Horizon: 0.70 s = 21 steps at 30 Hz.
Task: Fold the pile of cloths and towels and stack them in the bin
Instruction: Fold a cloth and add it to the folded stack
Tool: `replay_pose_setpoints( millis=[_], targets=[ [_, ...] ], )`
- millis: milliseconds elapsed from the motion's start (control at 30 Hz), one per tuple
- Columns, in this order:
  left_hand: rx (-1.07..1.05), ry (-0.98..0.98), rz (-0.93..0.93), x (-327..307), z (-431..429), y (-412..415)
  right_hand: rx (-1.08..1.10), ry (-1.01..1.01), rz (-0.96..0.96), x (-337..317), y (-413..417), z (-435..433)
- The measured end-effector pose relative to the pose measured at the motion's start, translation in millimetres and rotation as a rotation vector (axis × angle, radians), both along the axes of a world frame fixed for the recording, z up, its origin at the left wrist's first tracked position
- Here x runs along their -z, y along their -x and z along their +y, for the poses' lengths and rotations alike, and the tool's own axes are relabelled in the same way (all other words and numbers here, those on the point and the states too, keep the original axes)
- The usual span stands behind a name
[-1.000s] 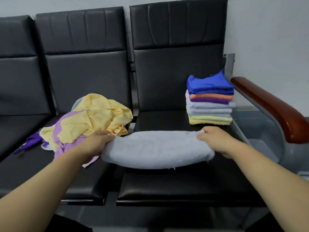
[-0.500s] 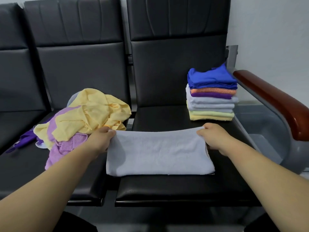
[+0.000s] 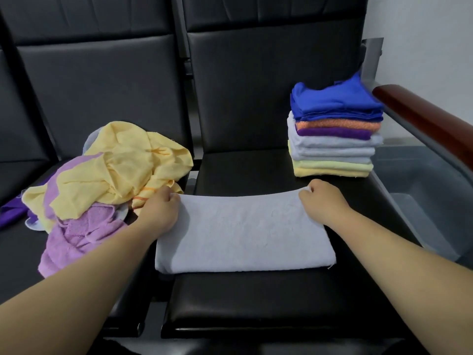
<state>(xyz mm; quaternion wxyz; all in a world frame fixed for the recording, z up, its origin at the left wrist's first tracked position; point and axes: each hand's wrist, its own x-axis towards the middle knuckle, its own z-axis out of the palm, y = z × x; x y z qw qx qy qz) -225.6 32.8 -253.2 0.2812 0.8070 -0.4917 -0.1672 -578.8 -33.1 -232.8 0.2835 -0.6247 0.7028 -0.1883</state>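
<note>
At 6 o'clock your left grip [image 3: 161, 213] and right grip [image 3: 322, 203] pinch the towel [image 3: 243, 234]; stack [image 3: 332, 147] at 2 o'clock folded, pile [image 3: 110, 175] at 10 o'clock awaits, bin [image 3: 422, 190] unfilled.

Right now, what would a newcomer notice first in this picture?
The left hand and right hand pinch the far corners of a pale grey towel, folded on the black seat. Behind the right hand stands a stack of folded cloths; a loose yellow and purple pile lies to the left.
</note>
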Motion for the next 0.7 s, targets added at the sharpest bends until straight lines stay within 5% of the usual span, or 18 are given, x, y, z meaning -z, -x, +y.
replay_pose_setpoints(
  millis=[333, 700],
  targets=[
    [0.029, -0.034, -0.232, 9, -9, 0, -0.042, 0.073, 0.173, 10, -1, -3],
    [0.071, -0.055, -0.264, -10, 4, 24, -0.033, 0.198, 0.216, 1, 10, 13]
  ],
)
